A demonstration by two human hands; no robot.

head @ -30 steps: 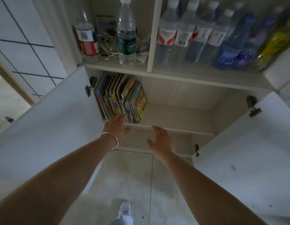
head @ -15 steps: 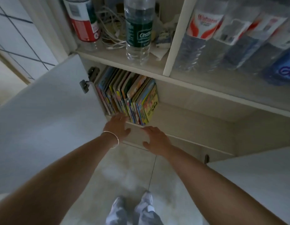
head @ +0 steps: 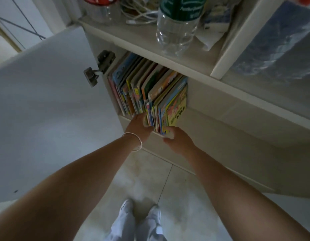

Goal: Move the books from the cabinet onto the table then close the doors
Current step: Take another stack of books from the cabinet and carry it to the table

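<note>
A row of thin, colourful children's books (head: 150, 91) stands upright at the left end of the lower cabinet shelf (head: 229, 122). My left hand (head: 137, 126), with a bangle on its wrist, has its fingertips pushed into the row against the left side of the right-hand bundle. My right hand (head: 178, 141) curls its fingers on the bottom corner of the outermost yellow book (head: 176, 110). The bundle sits clasped between both hands. The left cabinet door (head: 46, 110) stands wide open; no table is in view.
On the shelf above stand a clear water bottle (head: 176, 30), a red-labelled bottle (head: 100, 7), tangled white cables (head: 138, 14) and more bottles behind a white divider (head: 237, 37). A door hinge (head: 100, 66) sticks out beside the books. Below are tiled floor (head: 168, 180) and my feet (head: 140, 221).
I have leaned in closer and lower to the cabinet. Both hands moved forward from the shelf's edge onto the books, the right hand shifting left to the yellow book.
</note>
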